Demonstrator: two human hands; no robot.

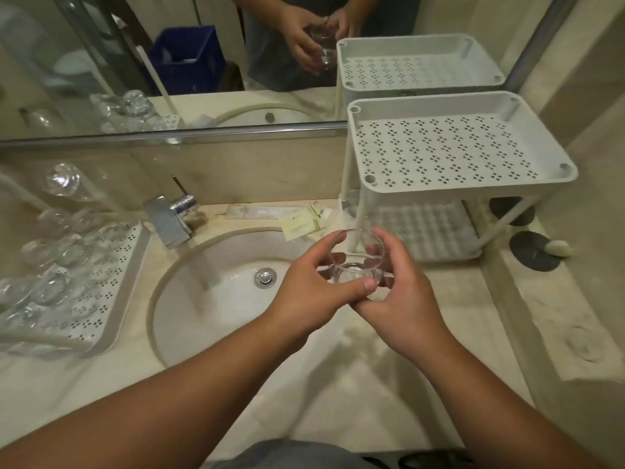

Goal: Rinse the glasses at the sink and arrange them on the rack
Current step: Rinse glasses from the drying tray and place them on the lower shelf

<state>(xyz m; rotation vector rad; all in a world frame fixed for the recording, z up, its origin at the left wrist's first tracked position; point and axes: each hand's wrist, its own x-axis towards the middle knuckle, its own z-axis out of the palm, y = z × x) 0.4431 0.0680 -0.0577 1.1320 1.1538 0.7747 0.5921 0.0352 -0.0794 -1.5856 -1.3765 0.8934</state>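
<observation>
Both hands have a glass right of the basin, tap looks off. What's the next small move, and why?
Probably carry the glass right and set it on the rack's top shelf. Both hands, left and right, hold it away from the tap, no water is running, and that shelf is bare and nearest. Whether it has been rinsed I cannot tell.

sachets [306, 222] on counter | mirror [101, 62] | blue crate [189, 55] reflected

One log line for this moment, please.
both hands: left hand, right hand | hold: glass | over: sink edge | white rack: top empty
</observation>
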